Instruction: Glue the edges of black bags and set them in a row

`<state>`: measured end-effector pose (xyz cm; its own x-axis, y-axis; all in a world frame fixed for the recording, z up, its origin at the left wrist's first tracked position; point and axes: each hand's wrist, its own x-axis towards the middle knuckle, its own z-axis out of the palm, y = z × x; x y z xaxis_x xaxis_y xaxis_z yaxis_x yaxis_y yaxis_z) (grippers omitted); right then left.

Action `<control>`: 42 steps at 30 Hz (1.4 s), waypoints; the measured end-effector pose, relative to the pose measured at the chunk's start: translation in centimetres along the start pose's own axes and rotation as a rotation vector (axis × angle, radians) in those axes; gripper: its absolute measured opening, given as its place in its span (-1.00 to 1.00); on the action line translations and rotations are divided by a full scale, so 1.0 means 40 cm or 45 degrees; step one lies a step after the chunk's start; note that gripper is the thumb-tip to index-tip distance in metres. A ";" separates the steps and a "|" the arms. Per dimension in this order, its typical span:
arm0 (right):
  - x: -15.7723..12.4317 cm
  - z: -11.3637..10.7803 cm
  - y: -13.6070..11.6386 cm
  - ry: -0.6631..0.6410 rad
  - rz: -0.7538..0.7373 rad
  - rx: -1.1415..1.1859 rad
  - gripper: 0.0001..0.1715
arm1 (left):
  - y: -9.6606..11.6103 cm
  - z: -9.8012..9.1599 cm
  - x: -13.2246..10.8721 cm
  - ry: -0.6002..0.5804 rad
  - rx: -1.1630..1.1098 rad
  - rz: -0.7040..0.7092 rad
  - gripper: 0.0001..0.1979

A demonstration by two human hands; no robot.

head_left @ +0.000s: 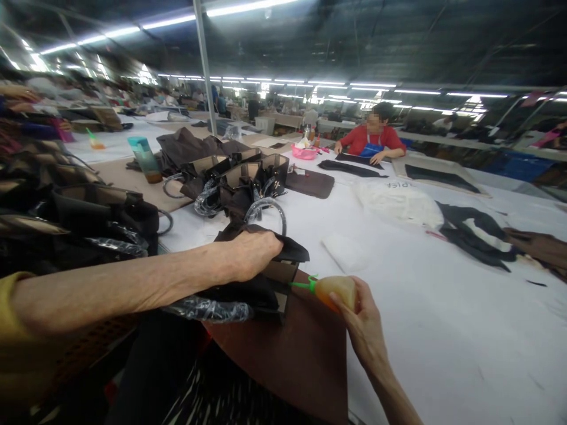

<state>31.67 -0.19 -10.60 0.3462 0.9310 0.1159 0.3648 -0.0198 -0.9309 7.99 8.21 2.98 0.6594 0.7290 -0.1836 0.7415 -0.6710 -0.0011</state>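
Observation:
In front of me a black handbag [248, 295] lies on its side, its tan inner edge turned to the right. Plastic film wraps its handles. My left hand [257, 254] is closed on the dark fabric at the bag's upper side, fingertips hidden. In my right hand [361, 307] is a squeeze bottle [334, 290] with amber liquid in it, held tilted. Its thin green nozzle points left at the bag's open edge; whether the tip touches I cannot tell. Beneath the bag is a brown board [305, 348] at the table's edge.
Several black handbags stand beyond my left hand [234, 177] and along the left [101, 206]. A teal-capped bottle [144, 159] stands among them. Across the white table [398, 330] a person in red [374, 139] handles dark pieces. A white bag [396, 203] and dark fabric [473, 233] lie right.

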 end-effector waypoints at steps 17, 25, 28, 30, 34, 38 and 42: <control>0.002 -0.011 0.024 -0.136 0.117 0.050 -0.52 | 0.037 0.052 -0.098 0.032 -0.114 -0.025 -0.62; -0.026 -0.032 -0.006 -0.227 0.219 0.091 -0.53 | 0.062 0.059 -0.136 -0.093 -0.146 -0.077 -0.52; -0.025 -0.029 -0.011 -0.231 0.249 0.112 -0.53 | 0.067 0.049 -0.142 -0.182 -0.172 -0.065 -0.46; -0.021 -0.021 -0.009 -0.204 0.213 0.088 -0.52 | 0.067 0.046 -0.141 -0.183 -0.186 -0.074 -0.48; -0.017 -0.005 -0.002 -0.050 0.093 -0.030 -0.49 | 0.063 0.049 -0.134 -0.167 -0.180 -0.092 -0.45; -0.025 -0.003 0.001 -0.022 0.068 -0.065 -0.46 | 0.061 0.056 -0.134 -0.164 -0.160 -0.071 -0.37; -0.037 -0.018 0.009 -0.087 0.106 -0.013 -0.50 | 0.064 0.062 -0.145 -0.141 -0.180 -0.066 -0.35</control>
<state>31.90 -1.83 -10.86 0.3162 0.9486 0.0143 0.3461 -0.1013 -0.9327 5.76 1.95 1.59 0.6080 0.7374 -0.2941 0.7893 -0.6015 0.1237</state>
